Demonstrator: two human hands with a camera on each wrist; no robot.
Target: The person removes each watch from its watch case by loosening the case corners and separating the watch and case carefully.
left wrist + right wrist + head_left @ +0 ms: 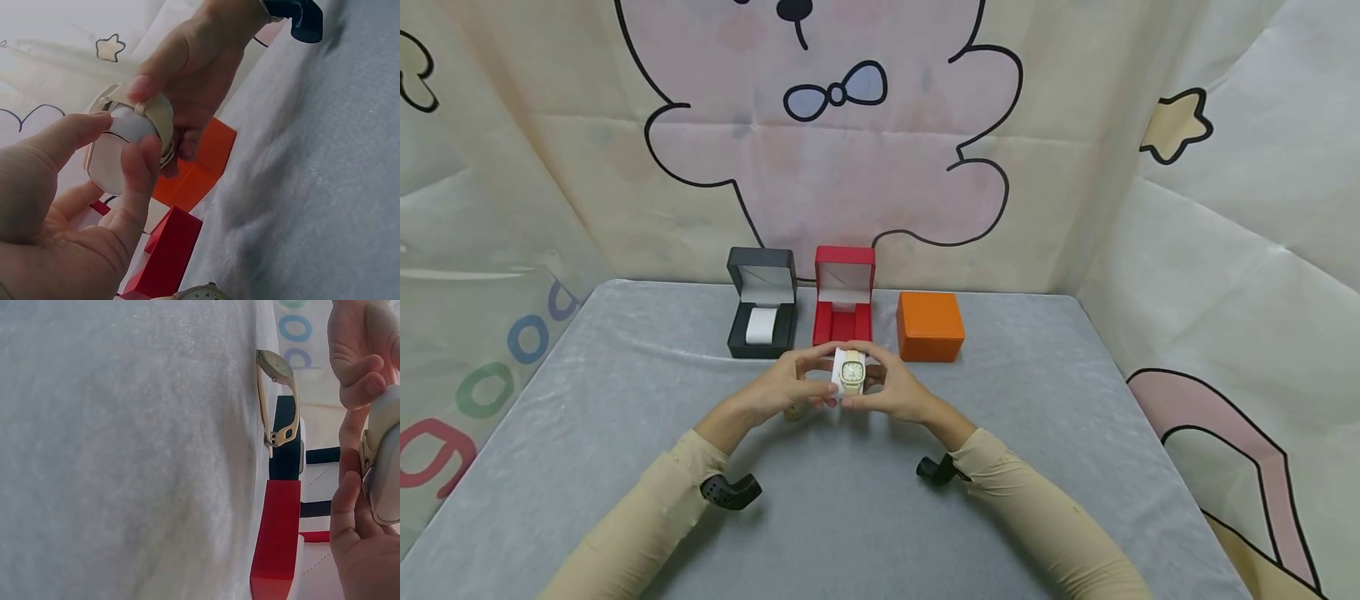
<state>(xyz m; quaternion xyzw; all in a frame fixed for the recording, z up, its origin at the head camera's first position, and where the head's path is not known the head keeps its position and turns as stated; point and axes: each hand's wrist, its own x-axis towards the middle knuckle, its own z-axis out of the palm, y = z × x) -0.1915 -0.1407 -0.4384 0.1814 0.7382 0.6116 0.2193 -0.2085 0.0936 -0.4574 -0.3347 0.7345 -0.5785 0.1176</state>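
Note:
My left hand (782,387) and right hand (898,390) hold a wristwatch (852,372) on a white watch cushion (109,164) between them, above the table. The watch has a squarish, light dial and a cream strap (161,119) that wraps around the cushion. Left fingers pinch the cushion's white end, while the right thumb and fingers grip the strap side. A second watch (275,367), with a round face and a cream strap buckled in a loop, stands on the cloth near my left hand, which mostly hides it in the head view.
Along the back stand an open black box (762,340) with a white cushion (762,326) inside, an open red box (844,325) showing its red interior, and a closed orange box (930,327). Grey cloth (850,517) covers the table. Printed curtains (1075,150) hang around it.

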